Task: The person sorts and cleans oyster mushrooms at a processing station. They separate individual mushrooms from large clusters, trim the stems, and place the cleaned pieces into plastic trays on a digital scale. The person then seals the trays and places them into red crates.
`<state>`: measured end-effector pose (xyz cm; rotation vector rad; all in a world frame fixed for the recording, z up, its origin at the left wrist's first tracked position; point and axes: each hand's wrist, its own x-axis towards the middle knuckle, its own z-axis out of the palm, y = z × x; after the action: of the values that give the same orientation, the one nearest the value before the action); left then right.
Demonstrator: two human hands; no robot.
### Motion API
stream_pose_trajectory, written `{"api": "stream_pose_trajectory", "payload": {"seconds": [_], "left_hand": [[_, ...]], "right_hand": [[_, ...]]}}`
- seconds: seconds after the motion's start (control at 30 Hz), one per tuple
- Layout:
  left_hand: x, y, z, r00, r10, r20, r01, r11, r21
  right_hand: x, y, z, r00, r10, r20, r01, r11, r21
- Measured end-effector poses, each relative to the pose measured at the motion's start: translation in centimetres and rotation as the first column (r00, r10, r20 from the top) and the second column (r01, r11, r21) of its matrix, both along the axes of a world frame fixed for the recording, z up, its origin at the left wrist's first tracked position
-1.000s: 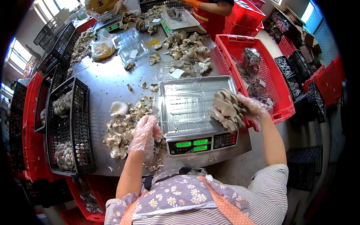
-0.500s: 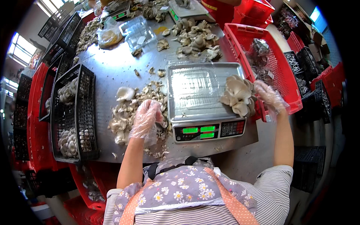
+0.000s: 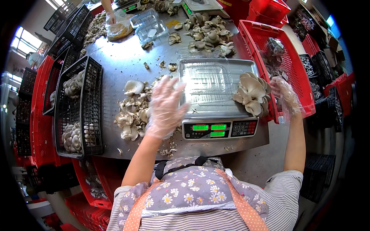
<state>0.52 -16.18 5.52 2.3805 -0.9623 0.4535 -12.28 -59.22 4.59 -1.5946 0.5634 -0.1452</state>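
Note:
My left hand (image 3: pixel 166 106), in a clear plastic glove, is spread open above the pile of loose mushrooms (image 3: pixel 129 115), by the left edge of the digital scale (image 3: pixel 246 111). Nothing shows in its fingers. My right hand (image 3: pixel 284 94), gloved too, has its fingers curled at the near side of the red crate (image 3: pixel 302 77); what they close on is hidden. Just left of it, a large oyster mushroom cluster (image 3: pixel 252 94) rests at the scale's right edge, partly overhanging. A clear plastic tray (image 3: pixel 204 79) lies on the scale's metal plate. Its green displays are lit.
Black crates of mushrooms (image 3: pixel 83 111) stand along the left. More oyster mushrooms (image 3: pixel 210 34) lie beyond the scale, beside stacked clear containers (image 3: pixel 148 27). Another person's hand (image 3: pixel 111 17) touches a plastic bag (image 3: pixel 118 29) at the far left. Wrapped packs (image 3: pixel 274 48) lie in the red crate.
My left hand has risen off the mushroom pile, moved toward the scale and spread from a pinch. My right hand has shifted slightly rightward from the cluster. Another person's hand has reached the bag.

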Motion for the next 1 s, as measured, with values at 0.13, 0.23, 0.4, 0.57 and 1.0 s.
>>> {"api": "stream_pose_trajectory", "payload": {"seconds": [0.13,0.23,0.4,0.57,1.0], "left_hand": [[0.8,-2.4,-1.7,0.996,-0.070,-0.062,0.086,0.945,0.316],[-0.4,-2.4,-1.0,0.996,-0.087,-0.016,0.089,0.975,0.202],[-3.9,-0.4,-0.8,0.986,-0.167,0.020,0.163,0.980,0.109],[-4.3,0.1,-2.3,0.990,-0.142,-0.020,0.143,0.973,0.178],[-7.0,2.3,1.5,0.997,-0.016,-0.080,-0.018,0.910,-0.413]], "right_hand": [[0.9,0.0,-0.7,0.994,0.108,0.016,-0.108,0.993,-0.045],[0.4,-0.5,-1.5,0.996,0.091,-0.009,-0.092,0.991,-0.100],[-0.9,-0.3,-1.9,0.999,0.032,-0.002,-0.032,0.996,-0.078],[-0.5,0.9,-0.3,0.999,0.042,-0.032,-0.046,0.990,-0.136],[-2.2,-1.7,-0.7,0.999,-0.001,0.042,0.004,0.997,-0.072]]}}
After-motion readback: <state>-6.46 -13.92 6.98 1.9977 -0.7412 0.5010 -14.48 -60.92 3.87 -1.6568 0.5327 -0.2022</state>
